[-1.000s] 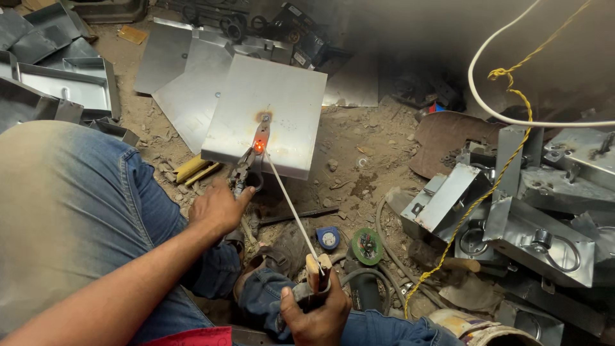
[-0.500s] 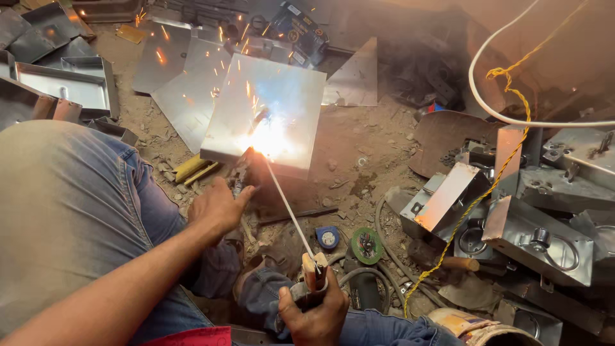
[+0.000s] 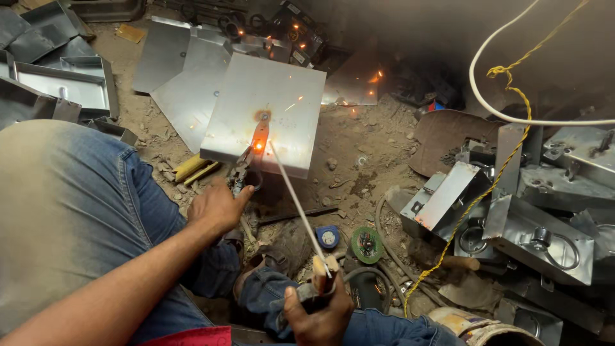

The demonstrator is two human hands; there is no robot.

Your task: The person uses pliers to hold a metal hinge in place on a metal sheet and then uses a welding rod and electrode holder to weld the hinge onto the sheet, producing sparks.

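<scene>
A square steel plate [image 3: 282, 96] lies on the dirt floor with a small strip [image 3: 259, 136] on it glowing orange at a fresh weld spot. My left hand [image 3: 214, 208] grips pliers [image 3: 242, 172] that pinch the strip at the plate's near edge. My right hand [image 3: 318, 314], at the bottom of the view, is closed around an electrode holder [image 3: 323, 269]. Its long thin welding rod [image 3: 293, 192] slants up toward the glowing spot, the tip just right of it.
Metal sheets [image 3: 186, 70] and trays [image 3: 64, 83] lie at upper left, steel boxes with ring handles [image 3: 544, 237] at right. A white cable [image 3: 506, 115] and yellow rope [image 3: 487, 186] cross the right side. A green disc [image 3: 367, 245] and a blue tape measure [image 3: 328, 237] lie near my knee.
Half a second ago a bright arc with flying sparks burned at the rod tip. Now the arc is out, only an orange glow and a few sparks remain. Both hands have stayed put.
</scene>
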